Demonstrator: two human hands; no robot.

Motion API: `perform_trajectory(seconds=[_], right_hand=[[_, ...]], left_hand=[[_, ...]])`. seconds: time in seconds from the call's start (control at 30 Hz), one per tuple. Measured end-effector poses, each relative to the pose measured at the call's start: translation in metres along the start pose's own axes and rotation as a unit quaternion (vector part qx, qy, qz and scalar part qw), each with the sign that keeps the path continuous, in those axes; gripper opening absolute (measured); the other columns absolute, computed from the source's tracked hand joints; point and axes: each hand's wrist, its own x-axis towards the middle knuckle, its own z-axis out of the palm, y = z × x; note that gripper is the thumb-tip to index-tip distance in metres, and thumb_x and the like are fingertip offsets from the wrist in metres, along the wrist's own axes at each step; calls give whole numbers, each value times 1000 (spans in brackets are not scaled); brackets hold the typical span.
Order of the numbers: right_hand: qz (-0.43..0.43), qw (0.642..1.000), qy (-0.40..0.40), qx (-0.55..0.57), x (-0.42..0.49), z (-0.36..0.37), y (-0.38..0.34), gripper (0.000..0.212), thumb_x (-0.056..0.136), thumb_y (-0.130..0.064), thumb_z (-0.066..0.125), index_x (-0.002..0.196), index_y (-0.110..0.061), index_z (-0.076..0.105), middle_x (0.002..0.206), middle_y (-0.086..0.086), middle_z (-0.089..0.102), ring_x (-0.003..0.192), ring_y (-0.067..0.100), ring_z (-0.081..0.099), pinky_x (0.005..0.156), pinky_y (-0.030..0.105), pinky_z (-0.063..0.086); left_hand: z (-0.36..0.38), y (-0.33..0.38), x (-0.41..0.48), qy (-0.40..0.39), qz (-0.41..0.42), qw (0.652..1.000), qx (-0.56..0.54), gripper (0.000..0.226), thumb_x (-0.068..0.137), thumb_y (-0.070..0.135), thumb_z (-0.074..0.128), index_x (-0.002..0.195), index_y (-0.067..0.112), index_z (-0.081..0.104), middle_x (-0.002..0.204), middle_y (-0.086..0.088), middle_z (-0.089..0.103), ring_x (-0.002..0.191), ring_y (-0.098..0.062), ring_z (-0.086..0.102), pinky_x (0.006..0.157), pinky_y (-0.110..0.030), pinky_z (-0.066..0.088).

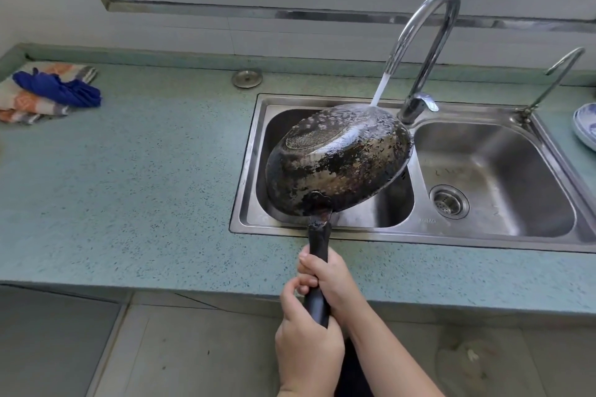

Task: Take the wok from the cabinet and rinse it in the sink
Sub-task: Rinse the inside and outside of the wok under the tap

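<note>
Both hands clasp the long black handle (317,280) of the wok (338,158): left hand (306,348) wrapped around its end, right hand (332,277) closed just above. Held upside down and tilted over the left basin of the steel sink (503,235), the wok has its charred, mottled underside facing up. Its long axis runs from the hands up toward the tap (425,42), whose stream strikes the far rim. It looks heavy, rigid and wet-slippery, so a two-handed hold on the handle suits it.
</note>
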Motion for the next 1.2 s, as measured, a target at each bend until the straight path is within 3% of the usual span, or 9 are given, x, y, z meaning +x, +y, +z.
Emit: perform_trajectory(seconds=[0.17, 0.3, 0.4, 0.47, 0.67, 0.97, 1.2], right_hand=[[-7, 1000, -3, 2, -4, 2, -1, 20, 90, 4, 43, 76, -10, 40, 49, -5, 34, 36, 4, 31, 37, 18, 37], [-5, 1000, -4, -11, -6, 6, -2, 20, 91, 5, 42, 77, -9, 40, 49, -5, 34, 37, 5, 31, 37, 19, 37], [-3, 1000, -5, -16, -7, 10, -3, 22, 92, 4, 40, 76, -10, 39, 49, -6, 33, 38, 5, 31, 38, 19, 37], [-4, 1000, -7, -17, -8, 12, -5, 22, 92, 5, 40, 76, -11, 39, 48, -6, 34, 38, 5, 32, 38, 18, 37], [-13, 999, -21, -27, 1, 18, -8, 23, 91, 7, 38, 76, -10, 40, 48, -7, 34, 37, 4, 31, 38, 18, 36], [-24, 997, -58, -42, 12, 13, -12, 23, 92, 5, 38, 75, -9, 40, 49, -7, 36, 38, 4, 32, 39, 18, 38], [-38, 996, -75, -18, 29, 12, -18, 23, 93, 6, 37, 76, -10, 38, 49, -8, 35, 38, 3, 33, 39, 18, 38]], left_hand=[[-4, 0, -4, 5, 3, 1000, -16, 54, 73, 8, 65, 86, 47, 29, 83, 3, 59, 93, -32, 63, 65, -25, 33], [-8, -1, -6, 2, 19, 1000, -15, 52, 77, 9, 64, 107, 38, 33, 90, 3, 60, 98, -31, 62, 65, -21, 28], [-10, -2, -7, -2, 20, 1000, -13, 53, 78, 10, 63, 124, 19, 39, 99, -3, 67, 99, -32, 62, 71, -30, 39], [-12, -2, -6, 5, 26, 1000, -9, 55, 77, 9, 63, 126, 16, 40, 101, -6, 68, 98, -33, 63, 76, -35, 46], [-13, 3, 2, 18, 33, 999, -8, 54, 78, 8, 62, 126, 16, 39, 104, -4, 66, 96, -32, 62, 78, -37, 47], [-7, 5, 10, 32, 28, 999, -6, 54, 77, 9, 63, 126, 15, 41, 100, -9, 68, 94, -37, 62, 75, -39, 47], [-2, 12, 26, 28, 32, 999, -5, 55, 79, 9, 60, 129, 14, 37, 108, -10, 66, 99, -37, 60, 74, -36, 43]])
